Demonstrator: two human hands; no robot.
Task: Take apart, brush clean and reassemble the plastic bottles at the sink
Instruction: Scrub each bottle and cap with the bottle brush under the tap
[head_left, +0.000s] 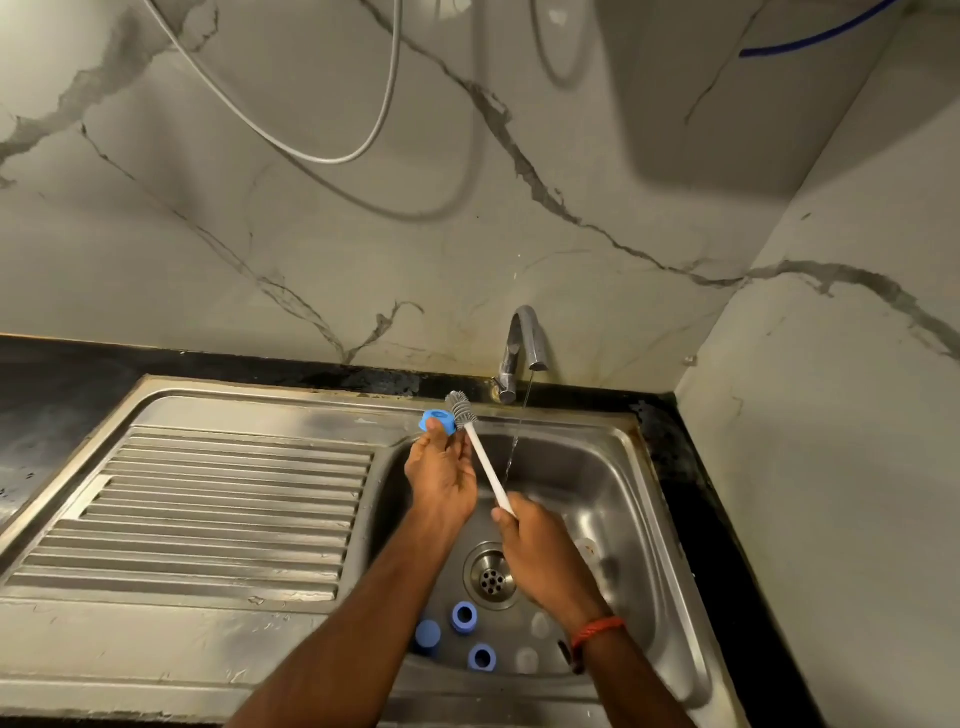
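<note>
Head view at the sink. The blue cap (437, 420), judged a light, stiff plastic part and probably slippery when wet, would be best taken by its outer rim so that the open face stays free for the bristles; little force should be needed, though a loose pinch could let it drop into the basin. It appeared as a small bright-blue ring with a paler inner face, held above the left rear edge of the sink (623, 467). The left hand (441, 478) pinched it at the fingertips, thumb below. The right hand (535, 551) had its fingers curled round the lower end of the brush (485, 465), a white-handled tool whose grey bristle head lay just beside the cap; actual contact could not be told. Water (519, 431) ran from the tap (524, 338) to the right of both, touching neither. 3 further blue parts (464, 617) lay on the basin floor near the drain (491, 574), with pale translucent pieces (527, 660) beside them.
</note>
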